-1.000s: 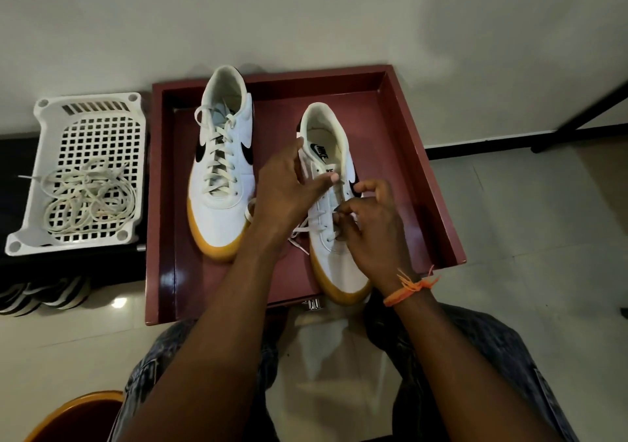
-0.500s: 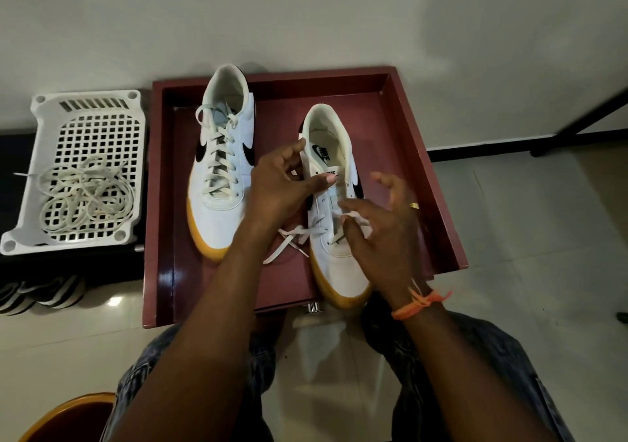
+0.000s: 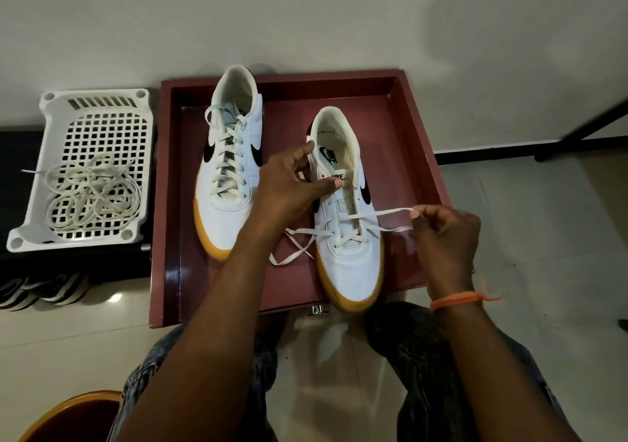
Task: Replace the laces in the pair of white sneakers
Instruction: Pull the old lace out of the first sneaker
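Two white sneakers stand in one dark red tray [image 3: 421,129] on the tiled floor [image 3: 543,237], toes toward the person. Left sneaker [image 3: 226,183]: fully laced. Right sneaker [image 3: 350,237]: laced through the lower eyelets only, one loose lace [image 3: 390,212] crossing it. One white basket [image 3: 51,115] left of the tray holds a pile of spare laces [image 3: 91,193]. Plain pale wall behind. Left hand [image 3: 289,183]: curled over the right sneaker's collar, thumb at the tongue; grip on it cannot be judged. Right hand [image 3: 445,227]: just right of the shoe, grip pinching the lace end, strand pulled sideways. One orange thread [image 3: 455,300] circles that wrist.
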